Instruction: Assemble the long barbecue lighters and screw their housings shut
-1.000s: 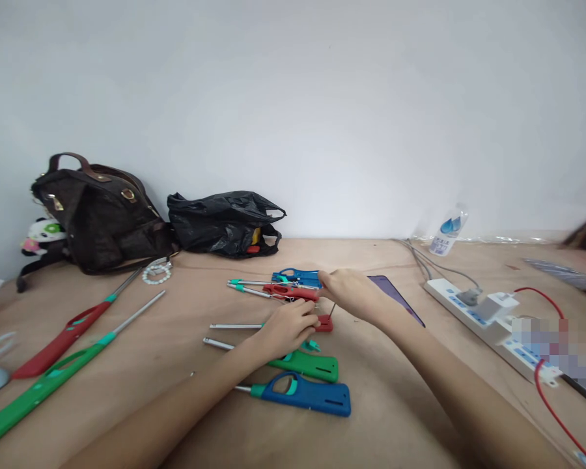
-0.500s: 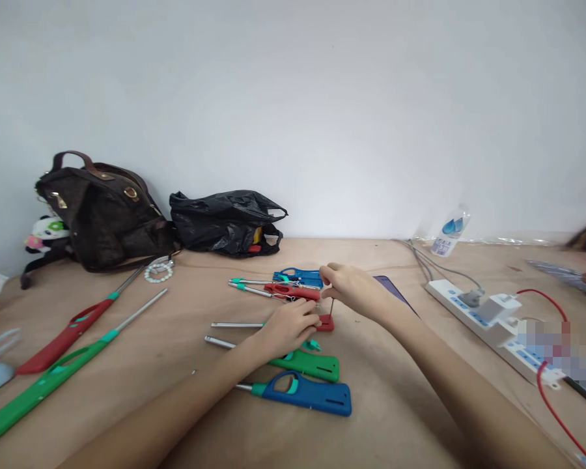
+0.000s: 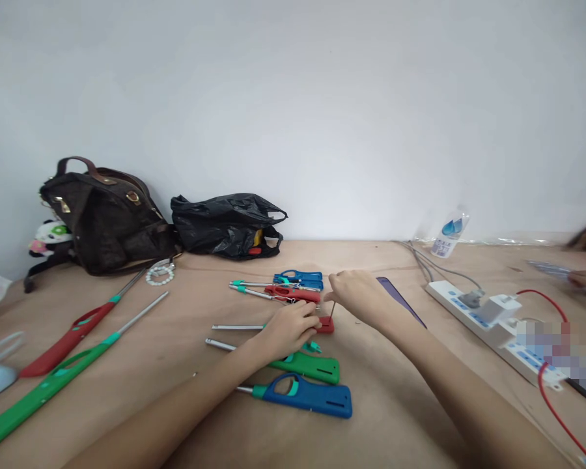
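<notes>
My left hand [image 3: 289, 329] is closed on the red handle of a long-nosed gas lighter [image 3: 325, 324] lying on the wooden table [image 3: 395, 391]. My right hand [image 3: 355, 294] pinches a thin dark tool [image 3: 331, 310] whose tip stands on that red handle. Just in front lie a green lighter [image 3: 306, 365] and a blue lighter [image 3: 306, 395]. Behind the hands lie a red lighter [image 3: 293, 294] and another blue lighter [image 3: 300, 279].
A long red lighter [image 3: 73, 333] and a long green lighter [image 3: 53, 381] lie at the left. A brown bag [image 3: 106, 215] and a black plastic bag [image 3: 227, 223] stand by the wall. A white power strip [image 3: 488, 319] with a red cable sits at the right, beside a purple ruler [image 3: 399, 298].
My right hand has dropped slightly toward the red handle, bringing the thin tool down onto it. My left hand has stayed in place.
</notes>
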Available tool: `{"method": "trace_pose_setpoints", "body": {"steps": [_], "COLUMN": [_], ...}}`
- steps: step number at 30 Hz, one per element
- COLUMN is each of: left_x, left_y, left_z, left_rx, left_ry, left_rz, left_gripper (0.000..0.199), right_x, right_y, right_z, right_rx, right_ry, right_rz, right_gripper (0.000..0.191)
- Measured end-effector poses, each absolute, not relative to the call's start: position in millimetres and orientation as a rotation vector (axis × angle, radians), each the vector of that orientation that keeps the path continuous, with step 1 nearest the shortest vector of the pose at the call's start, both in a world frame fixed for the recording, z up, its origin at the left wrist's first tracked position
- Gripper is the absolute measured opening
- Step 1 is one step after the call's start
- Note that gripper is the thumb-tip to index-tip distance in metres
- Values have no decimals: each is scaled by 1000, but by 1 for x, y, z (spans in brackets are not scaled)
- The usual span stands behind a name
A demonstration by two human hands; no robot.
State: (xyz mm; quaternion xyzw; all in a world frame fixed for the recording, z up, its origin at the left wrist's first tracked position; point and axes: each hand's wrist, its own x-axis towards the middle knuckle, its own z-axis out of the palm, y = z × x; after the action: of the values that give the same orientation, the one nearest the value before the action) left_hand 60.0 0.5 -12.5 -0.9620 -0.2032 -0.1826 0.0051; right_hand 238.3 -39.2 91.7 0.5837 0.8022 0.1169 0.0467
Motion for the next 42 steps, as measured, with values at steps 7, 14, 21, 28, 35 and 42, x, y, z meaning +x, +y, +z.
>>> {"method": "trace_pose_setpoints", "body": {"steps": [7, 14, 21, 28, 35, 42], "left_x": [60, 60, 60, 60, 60, 61], "left_y": [1, 1, 1, 1, 1, 1], "left_z": [-13, -12, -14, -14, -14, -13], "left_rx": [-2997, -2998, -2983, -2987, -2984, -2992], "left_ry": [-623, -634, -626, -619, -624, -624], "left_rz": [-560, -542, -539, -561, -558, -550], "left_gripper": [9, 8, 7, 7, 8, 8], "right_x": [251, 240, 249, 249, 250, 242], "right_y": [-46, -42, -43, -40, -42, -42], "right_z": [95, 96, 95, 95, 99, 94], "right_rx": [1693, 1819, 1713, 1769, 1729, 1718], "right_ry": [2564, 2396, 2519, 2447, 2485, 2519], "right_rz": [230, 351, 280, 303, 262, 290], "right_gripper": [19, 30, 14, 25, 12, 22]}}
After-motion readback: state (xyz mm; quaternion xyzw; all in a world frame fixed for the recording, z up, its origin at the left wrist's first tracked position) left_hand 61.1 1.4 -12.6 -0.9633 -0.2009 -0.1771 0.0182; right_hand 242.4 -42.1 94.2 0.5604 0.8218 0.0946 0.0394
